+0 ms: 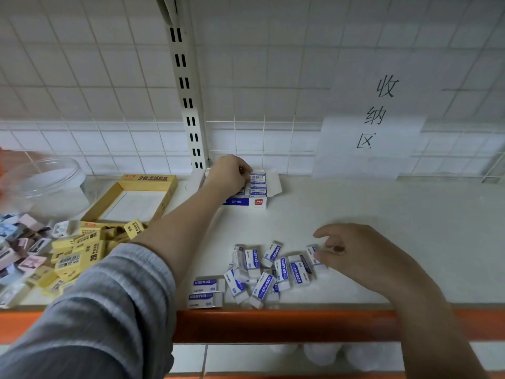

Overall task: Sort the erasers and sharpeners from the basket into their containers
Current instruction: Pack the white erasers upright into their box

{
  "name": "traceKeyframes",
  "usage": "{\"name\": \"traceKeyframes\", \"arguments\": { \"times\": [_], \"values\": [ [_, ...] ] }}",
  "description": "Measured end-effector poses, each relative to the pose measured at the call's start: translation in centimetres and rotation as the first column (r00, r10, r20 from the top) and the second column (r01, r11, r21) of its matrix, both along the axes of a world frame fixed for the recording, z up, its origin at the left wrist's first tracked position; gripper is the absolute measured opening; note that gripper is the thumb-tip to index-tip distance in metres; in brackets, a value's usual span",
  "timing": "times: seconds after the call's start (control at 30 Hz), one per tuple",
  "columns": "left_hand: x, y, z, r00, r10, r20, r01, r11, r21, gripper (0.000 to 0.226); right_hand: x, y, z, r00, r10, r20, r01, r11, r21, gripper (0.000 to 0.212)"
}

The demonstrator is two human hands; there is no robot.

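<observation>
A small white and blue eraser box (250, 201) stands at the back of the shelf, with several blue-and-white erasers (258, 184) packed upright in it. My left hand (228, 173) reaches into its left side, fingers curled over the erasers there; whether it grips one is hidden. A loose pile of blue-and-white erasers (262, 274) lies near the front edge. My right hand (352, 253) rests at the pile's right end, its fingertips pinching one eraser (313, 254).
An empty yellow 2B eraser box (131, 201) lies at the left with several yellow erasers (79, 258) heaped in front. Pastel sharpeners (19, 247) crowd the far left below a clear round container (43, 181). An orange rail (273, 324) edges the shelf; a paper sign (374, 116) hangs behind.
</observation>
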State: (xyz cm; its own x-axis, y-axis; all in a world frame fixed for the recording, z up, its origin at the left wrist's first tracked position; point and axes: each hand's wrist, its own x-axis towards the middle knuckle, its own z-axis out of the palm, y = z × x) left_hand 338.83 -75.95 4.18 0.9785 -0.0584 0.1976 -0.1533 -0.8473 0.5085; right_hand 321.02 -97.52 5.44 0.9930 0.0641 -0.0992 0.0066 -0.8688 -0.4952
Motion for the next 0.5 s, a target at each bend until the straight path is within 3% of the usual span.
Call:
{"name": "traceKeyframes", "arguments": {
  "times": [0.17,0.37,0.5],
  "values": [
    [0.0,-0.1,0.9,0.996,-0.013,-0.086,0.016,0.999,0.035,0.049,0.4,0.3,0.3,0.999,0.038,-0.018,-0.037,0.999,0.016,0.032],
    [0.2,-0.5,0.8,0.998,-0.002,-0.07,0.006,0.999,0.052,0.025,0.5,0.9,0.4,0.999,0.018,-0.043,-0.018,1.0,0.019,0.033],
    [0.5,-0.7,0.8,0.998,0.014,-0.067,-0.01,0.998,0.062,0.023,0.7,1.5,0.4,0.998,-0.059,-0.038,0.06,0.998,0.037,0.033]
  ]
}}
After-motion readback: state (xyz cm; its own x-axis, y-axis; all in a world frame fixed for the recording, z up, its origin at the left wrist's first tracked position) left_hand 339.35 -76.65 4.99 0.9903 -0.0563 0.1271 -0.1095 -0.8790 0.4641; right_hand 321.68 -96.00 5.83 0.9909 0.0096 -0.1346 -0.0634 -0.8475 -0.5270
